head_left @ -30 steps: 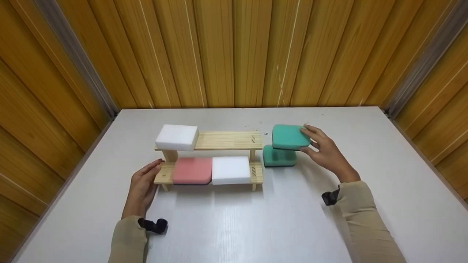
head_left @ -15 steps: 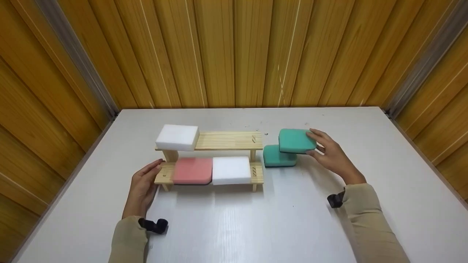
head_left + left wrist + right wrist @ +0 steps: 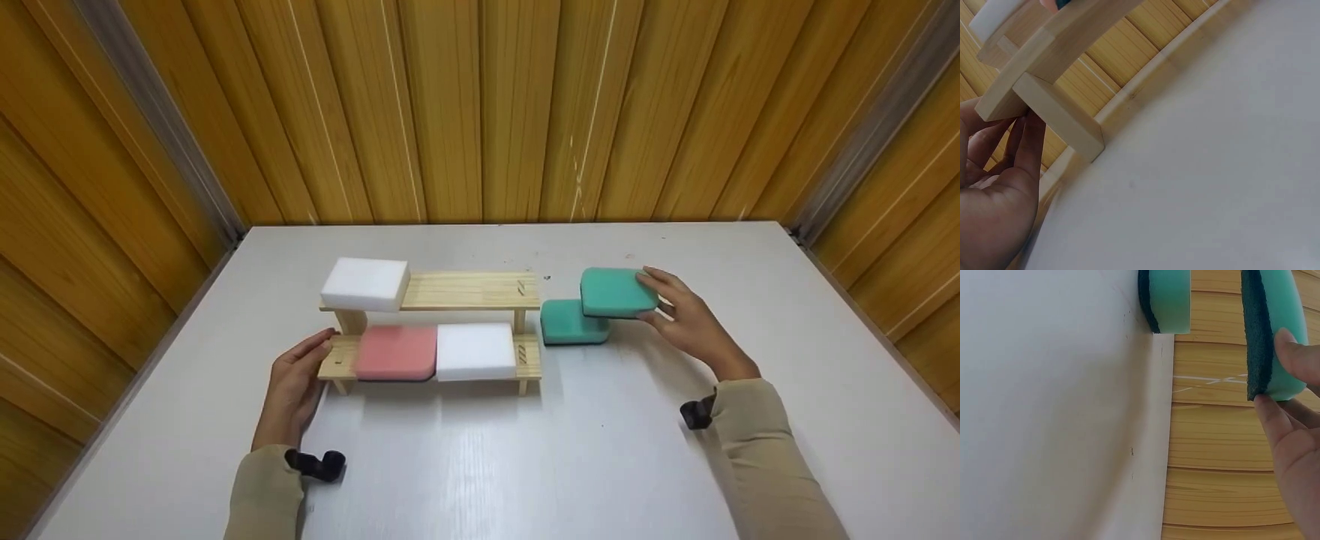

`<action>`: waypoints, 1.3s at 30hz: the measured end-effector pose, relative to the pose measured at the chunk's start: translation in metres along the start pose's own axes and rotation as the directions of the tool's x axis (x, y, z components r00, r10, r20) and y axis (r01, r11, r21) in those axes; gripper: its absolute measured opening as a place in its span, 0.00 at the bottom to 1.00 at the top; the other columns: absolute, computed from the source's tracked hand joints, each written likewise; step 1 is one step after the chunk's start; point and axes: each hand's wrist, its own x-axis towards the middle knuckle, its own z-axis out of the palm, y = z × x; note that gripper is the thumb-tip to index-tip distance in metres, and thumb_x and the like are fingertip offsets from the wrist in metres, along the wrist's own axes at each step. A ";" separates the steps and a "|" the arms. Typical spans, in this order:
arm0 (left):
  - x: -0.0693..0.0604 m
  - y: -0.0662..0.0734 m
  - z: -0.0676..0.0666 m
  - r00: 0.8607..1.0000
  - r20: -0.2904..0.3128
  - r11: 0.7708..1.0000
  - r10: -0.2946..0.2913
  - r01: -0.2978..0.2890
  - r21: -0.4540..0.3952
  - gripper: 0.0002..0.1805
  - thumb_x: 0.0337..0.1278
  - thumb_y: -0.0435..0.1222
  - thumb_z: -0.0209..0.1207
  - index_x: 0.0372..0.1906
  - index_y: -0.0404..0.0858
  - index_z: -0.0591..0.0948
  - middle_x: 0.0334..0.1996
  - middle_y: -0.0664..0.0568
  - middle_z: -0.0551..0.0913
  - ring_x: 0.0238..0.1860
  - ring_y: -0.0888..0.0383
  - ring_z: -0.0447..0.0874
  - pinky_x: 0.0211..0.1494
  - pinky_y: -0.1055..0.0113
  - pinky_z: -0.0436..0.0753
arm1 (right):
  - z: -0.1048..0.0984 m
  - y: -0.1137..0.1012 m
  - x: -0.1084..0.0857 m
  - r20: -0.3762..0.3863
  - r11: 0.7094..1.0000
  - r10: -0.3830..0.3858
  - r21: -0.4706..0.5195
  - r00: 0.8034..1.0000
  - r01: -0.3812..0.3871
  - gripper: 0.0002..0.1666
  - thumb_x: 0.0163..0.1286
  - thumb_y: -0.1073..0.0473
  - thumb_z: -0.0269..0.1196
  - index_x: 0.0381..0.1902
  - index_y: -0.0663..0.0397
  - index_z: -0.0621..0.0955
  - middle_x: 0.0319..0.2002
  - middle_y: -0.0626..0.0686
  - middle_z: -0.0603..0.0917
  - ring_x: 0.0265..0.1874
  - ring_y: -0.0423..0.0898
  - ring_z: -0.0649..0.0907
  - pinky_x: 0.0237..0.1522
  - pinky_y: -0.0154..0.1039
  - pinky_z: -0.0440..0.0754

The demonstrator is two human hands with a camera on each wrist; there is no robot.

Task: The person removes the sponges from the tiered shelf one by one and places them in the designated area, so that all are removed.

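Our right hand (image 3: 686,319) is pinching a green sponge (image 3: 618,291) above the bench (image 3: 465,457), right of the rack (image 3: 480,291); we are judging it light, squashy, best held by its edges. Our left hand (image 3: 292,384) is gripping the left end of the near tier (image 3: 340,361). That tier is carrying a pink sponge (image 3: 397,352) and white block (image 3: 475,351); the far tier (image 3: 446,289), another white block (image 3: 366,283).

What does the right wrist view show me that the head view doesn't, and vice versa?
Only right wrist: the coarse texture of the dark layer on the held green sponge, and a visible gap between it and the other green sponge.

Only head: the wooden rack, pink sponge, two white blocks and left hand.

Both: the right hand, both green sponges, white table and wood-patterned wall.
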 end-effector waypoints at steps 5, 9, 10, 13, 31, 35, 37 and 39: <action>0.000 -0.001 0.001 1.000 -0.006 1.000 -0.001 0.001 -0.001 0.10 0.60 0.29 0.61 0.37 0.49 0.86 0.41 0.63 0.85 0.50 0.67 0.81 0.60 0.73 0.79 | -0.002 0.003 -0.003 0.016 1.000 0.012 -0.001 1.000 -0.012 0.36 0.66 0.73 0.60 0.70 0.67 0.62 0.72 0.67 0.56 0.70 0.68 0.58 0.65 0.61 0.67; 0.000 0.000 0.000 1.000 -0.006 1.000 -0.013 0.013 -0.015 0.11 0.61 0.29 0.60 0.39 0.48 0.86 0.42 0.62 0.84 0.51 0.66 0.80 0.60 0.73 0.79 | -0.005 0.006 -0.004 0.021 1.000 0.015 0.010 1.000 -0.015 0.36 0.65 0.73 0.59 0.70 0.68 0.62 0.71 0.68 0.55 0.70 0.68 0.58 0.65 0.61 0.66; -0.001 0.000 0.000 1.000 -0.004 1.000 -0.017 0.017 -0.018 0.11 0.61 0.29 0.59 0.39 0.48 0.86 0.42 0.62 0.84 0.51 0.66 0.80 0.60 0.73 0.79 | -0.005 0.006 -0.005 0.021 1.000 0.016 0.014 1.000 -0.016 0.36 0.65 0.74 0.59 0.70 0.68 0.62 0.71 0.68 0.56 0.70 0.69 0.58 0.65 0.61 0.66; -0.001 0.001 0.001 1.000 -0.006 1.000 -0.025 0.025 -0.019 0.11 0.61 0.28 0.59 0.42 0.46 0.85 0.43 0.62 0.84 0.50 0.67 0.81 0.61 0.73 0.79 | -0.007 0.007 -0.005 0.021 1.000 0.018 0.017 1.000 -0.019 0.36 0.65 0.75 0.59 0.70 0.68 0.62 0.71 0.68 0.56 0.70 0.69 0.58 0.65 0.62 0.66; 0.000 0.000 0.000 0.999 -0.014 0.999 -0.034 0.033 -0.021 0.12 0.59 0.29 0.61 0.47 0.43 0.85 0.45 0.59 0.82 0.52 0.65 0.80 0.62 0.72 0.78 | -0.015 0.022 -0.007 0.035 0.998 0.051 -0.048 0.998 -0.049 0.37 0.64 0.76 0.59 0.70 0.69 0.61 0.71 0.69 0.55 0.70 0.69 0.58 0.65 0.63 0.66; 0.000 0.000 0.000 0.999 -0.009 0.999 -0.031 0.031 -0.035 0.11 0.59 0.28 0.61 0.41 0.46 0.86 0.44 0.60 0.83 0.52 0.65 0.80 0.62 0.72 0.78 | -0.016 0.025 -0.009 0.031 0.997 0.045 -0.057 0.999 -0.043 0.36 0.64 0.75 0.60 0.69 0.69 0.62 0.71 0.68 0.56 0.70 0.69 0.58 0.64 0.62 0.67; 0.000 0.000 0.001 0.999 -0.008 0.999 -0.032 0.032 -0.035 0.11 0.59 0.28 0.60 0.42 0.45 0.86 0.45 0.60 0.83 0.52 0.65 0.80 0.62 0.72 0.78 | -0.017 0.026 -0.010 0.028 0.998 0.039 -0.059 0.999 -0.038 0.36 0.64 0.75 0.60 0.69 0.69 0.63 0.71 0.68 0.56 0.70 0.69 0.58 0.63 0.62 0.68; 0.000 0.000 0.000 0.999 -0.006 0.999 -0.036 0.036 -0.031 0.11 0.59 0.28 0.61 0.43 0.45 0.85 0.45 0.60 0.82 0.52 0.65 0.80 0.62 0.72 0.78 | -0.018 0.026 -0.011 0.024 0.998 0.032 -0.058 0.999 -0.030 0.36 0.64 0.75 0.60 0.69 0.69 0.63 0.71 0.68 0.57 0.70 0.69 0.59 0.63 0.61 0.69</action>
